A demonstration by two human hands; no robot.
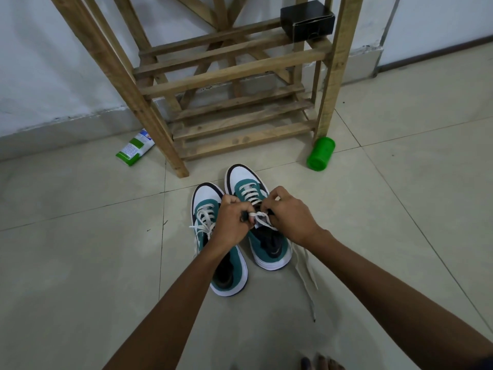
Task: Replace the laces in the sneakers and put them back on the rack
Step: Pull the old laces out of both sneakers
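Head: both hands (264, 217) pinching lace (260, 216), fingers curled.

2 teal-and-white sneakers (229, 244) side by side on the tiled floor (80, 263), before the slatted wooden rack (229, 73). Black cardboard box (306, 18) on the rack's upper shelf, right. Green-and-white packet (135, 147) on floor left of rack; green plastic cylinder (320, 154) right. Loose cream lace (304, 271) right of sneakers.
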